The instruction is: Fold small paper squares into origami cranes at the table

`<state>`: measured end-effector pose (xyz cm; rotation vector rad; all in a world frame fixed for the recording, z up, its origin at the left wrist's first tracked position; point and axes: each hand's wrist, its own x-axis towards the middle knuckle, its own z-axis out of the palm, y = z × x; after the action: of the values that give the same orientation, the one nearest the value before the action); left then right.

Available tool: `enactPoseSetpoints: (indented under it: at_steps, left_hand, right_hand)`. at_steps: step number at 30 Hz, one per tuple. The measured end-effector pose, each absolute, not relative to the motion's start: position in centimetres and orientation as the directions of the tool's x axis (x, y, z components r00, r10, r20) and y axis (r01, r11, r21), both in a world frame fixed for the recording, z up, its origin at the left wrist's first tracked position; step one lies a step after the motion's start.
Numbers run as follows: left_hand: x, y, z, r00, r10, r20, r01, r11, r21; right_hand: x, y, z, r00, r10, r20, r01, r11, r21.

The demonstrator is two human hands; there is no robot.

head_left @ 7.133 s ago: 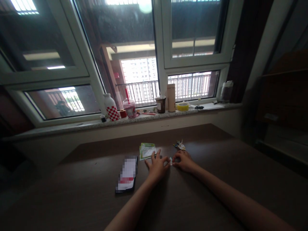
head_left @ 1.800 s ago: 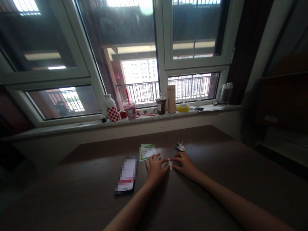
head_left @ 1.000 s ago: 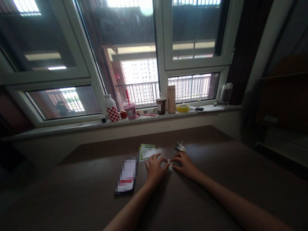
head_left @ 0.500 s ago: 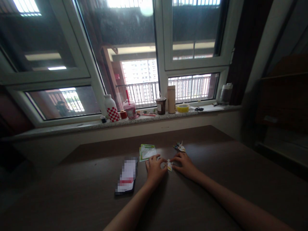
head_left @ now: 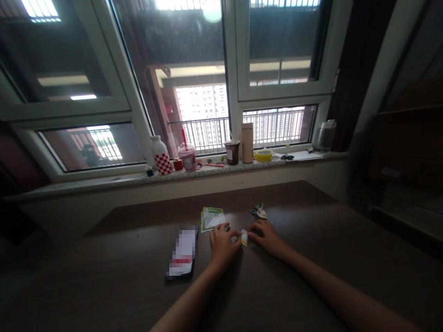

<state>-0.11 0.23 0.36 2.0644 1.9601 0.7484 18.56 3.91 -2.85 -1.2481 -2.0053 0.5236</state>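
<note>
A small piece of white paper with yellow print, folded or crumpled, lies on the table between my hands. The thumb and forefinger of my left hand pinch its left side. From the right, the fingertips of my right hand close on its other edge. Just beyond the right hand sits a small cluster of folded, patterned paper pieces. Green-and-white printed packets or sheets lie past my left fingers. The paper's exact shape is partly hidden by my fingertips.
A phone with a blurred screen lies left of my left forearm on the brown table. Along the windowsill stand a checkered bottle, drink cups, a tan flask, yellow tape and scissors.
My right thumb and fingers have drawn closer together at the paper's edge. The paper looks slightly turned, with more of its upper part showing. My left hand has barely moved.
</note>
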Motion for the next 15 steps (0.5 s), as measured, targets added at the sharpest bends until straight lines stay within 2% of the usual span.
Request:
enactPoseSetpoints:
  at_steps: [15]
  left_hand:
    - [-0.12,0.28,0.11,0.001,0.969,0.249,0.880,-0.119,0.460]
  right_hand:
    - [18.64,4.11,-3.33,-0.289,0.887,0.361,0.627,0.460,-0.629]
